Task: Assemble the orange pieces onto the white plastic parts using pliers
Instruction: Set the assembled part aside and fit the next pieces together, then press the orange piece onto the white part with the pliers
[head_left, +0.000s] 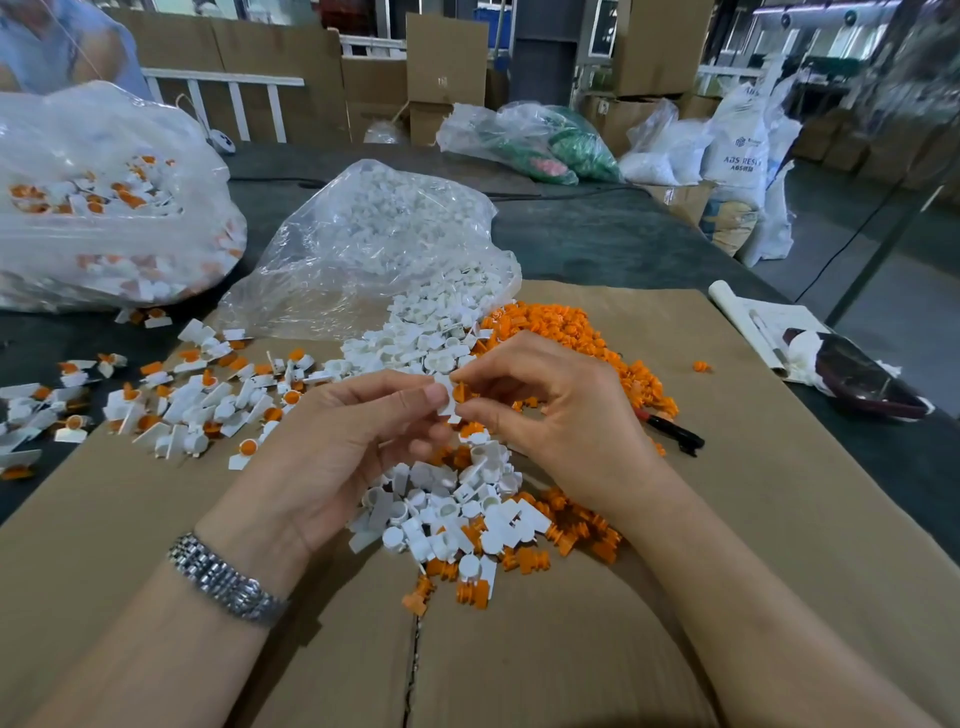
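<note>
A flattened cardboard sheet is covering the counter nearest the camera, with loose white and orange parts lying on it. Above them, the left hand is pinching a white plastic part while the right hand is pinching an orange piece against it. The pliers are lying just right of the hands, and farther back an open bag of white parts is spilling forward.

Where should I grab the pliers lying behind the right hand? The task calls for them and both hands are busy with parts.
Take the pliers by the dark handles, coming from the right, where bare cardboard gives room. The handle end points right and lies free; the other end is hidden behind the right hand and the orange pieces.
</note>
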